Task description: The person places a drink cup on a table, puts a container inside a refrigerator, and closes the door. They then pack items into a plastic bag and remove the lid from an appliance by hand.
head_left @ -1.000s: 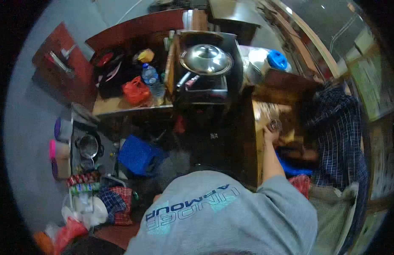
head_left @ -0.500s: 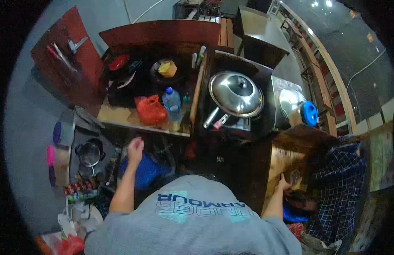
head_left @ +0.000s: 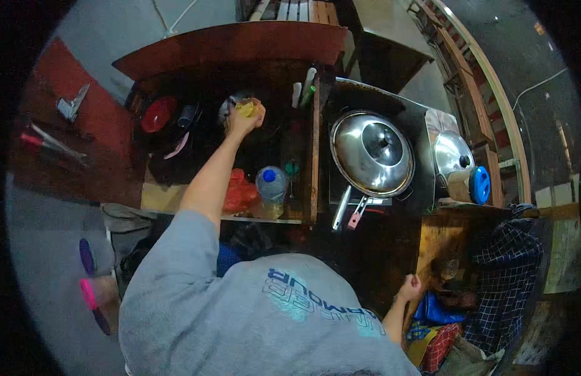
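Note:
My left hand (head_left: 242,123) reaches over the dark counter, its fingers closed around a soft-looking yellow thing (head_left: 246,109), perhaps a cloth or sponge. That thing is at the dark round pan (head_left: 227,107), which my hand partly covers. Under my left forearm sit a red plastic bag (head_left: 239,192) and a clear bottle with a blue cap (head_left: 271,184). My right hand (head_left: 410,287) is curled by the left edge of the wooden shelf (head_left: 431,241). What its fingers hold, if anything, is hidden. A drinking glass (head_left: 449,269) stands on the shelf, apart from that hand.
A large wok with a domed metal lid (head_left: 373,153) sits on the stove, handles toward me. To its right are a smaller metal lid (head_left: 453,150) and a blue-lidded container (head_left: 480,185). A red bowl (head_left: 159,114) lies far left. Checked dark cloth (head_left: 511,276) hangs right.
My left hand has moved forward from below the counter's front edge to the yellow thing. My right hand has come away from the glass and is curled. The view has shifted.

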Action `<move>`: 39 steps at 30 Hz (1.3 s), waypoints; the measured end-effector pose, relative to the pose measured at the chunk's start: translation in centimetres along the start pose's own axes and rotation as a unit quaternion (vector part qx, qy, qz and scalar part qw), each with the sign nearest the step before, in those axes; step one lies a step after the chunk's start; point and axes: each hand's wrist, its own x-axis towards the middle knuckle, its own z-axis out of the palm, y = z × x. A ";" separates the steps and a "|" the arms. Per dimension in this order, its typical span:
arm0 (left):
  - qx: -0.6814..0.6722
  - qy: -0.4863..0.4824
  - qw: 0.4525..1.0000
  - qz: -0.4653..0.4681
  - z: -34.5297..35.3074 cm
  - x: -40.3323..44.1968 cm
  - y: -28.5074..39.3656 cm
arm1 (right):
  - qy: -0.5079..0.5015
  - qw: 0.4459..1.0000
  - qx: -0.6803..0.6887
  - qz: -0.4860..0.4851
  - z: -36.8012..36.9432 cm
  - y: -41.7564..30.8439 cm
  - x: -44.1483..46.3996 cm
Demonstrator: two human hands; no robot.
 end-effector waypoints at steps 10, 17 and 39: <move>0.016 -0.047 0.999 -0.004 6.4 8.5 -2.6 | -0.245 0.950 -0.192 0.036 -0.3 -1.3 -16.2; 0.069 -0.074 0.995 0.016 0.6 3.4 2.1 | -0.276 0.932 -0.223 0.080 -2.4 4.8 -17.1; 0.122 -0.020 0.782 0.611 -18.3 -28.9 19.0 | -0.304 0.929 -0.143 0.157 -6.3 7.4 -14.8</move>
